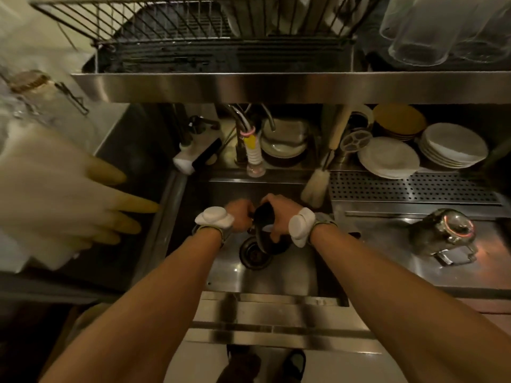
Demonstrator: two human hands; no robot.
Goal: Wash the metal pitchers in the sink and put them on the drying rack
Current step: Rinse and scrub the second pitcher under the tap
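Two bare forearms reach forward from the bottom edge, each wrist wearing a white padded band, and meet over the steel sink (279, 280). Between the hands a dark metal pitcher (262, 215) is held tilted, its mouth turned down toward the round drain (254, 255) just below it. The right hand (279, 217) wraps its fingers and thumb round the pitcher's body from the right. The left hand (239, 217) curls in a narrow grip against the pitcher's left side, on what looks like the handle, though the fingers are mostly hidden. A faucet (243, 125) stands behind the basin, with a pale bottle brush (316, 185) leaning at the back right corner. Above, on a steel shelf, sits the wire drying rack (177, 26), with upturned glasses (414, 42) to its right. Stacked white plates (453, 146) lie beneath the shelf on the right, a glass jar (442, 233) lies on its side on the right counter, and pale rubber gloves (69, 200) hang at the left.
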